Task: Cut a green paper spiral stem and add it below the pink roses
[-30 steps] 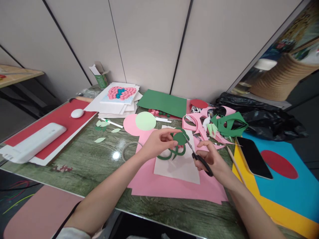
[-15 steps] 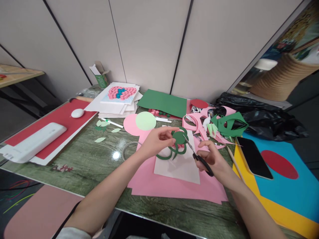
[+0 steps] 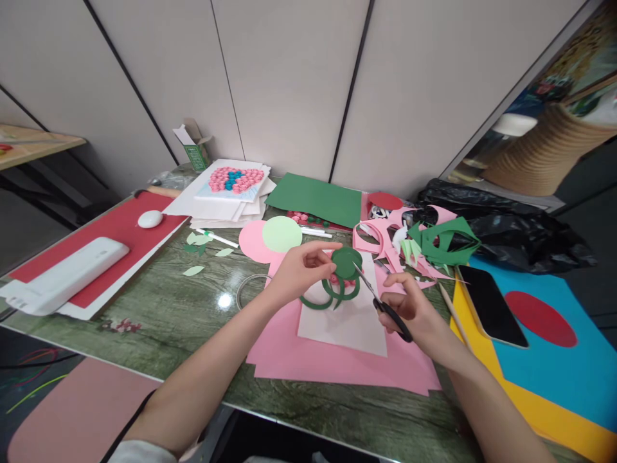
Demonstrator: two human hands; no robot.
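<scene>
My left hand [image 3: 307, 269] pinches the left edge of a dark green paper spiral [image 3: 345, 262], whose curled strip hangs below its round middle. Black-handled scissors [image 3: 394, 319] are gripped in my right hand [image 3: 409, 307], fingers through the handles, with the blade tips touching the right side of the green paper. Beneath both hands lies a white sheet [image 3: 332, 331] on top of pink paper [image 3: 289, 360]. Some small pink pieces [image 3: 340, 281] show behind the spiral, partly hidden by it.
Pink and green paper scraps [image 3: 441, 241] pile up at right, beside a black plastic bag [image 3: 525, 238]. A phone [image 3: 491, 305] and a pencil [image 3: 453, 308] lie on coloured sheets. Left of my hands are a tape ring [image 3: 240, 297], paper leaves [image 3: 193, 271] and a white device [image 3: 72, 273].
My left hand has shifted slightly, and the green spiral has turned a little, its loop now lying closer round the middle. The scissors have barely moved.
</scene>
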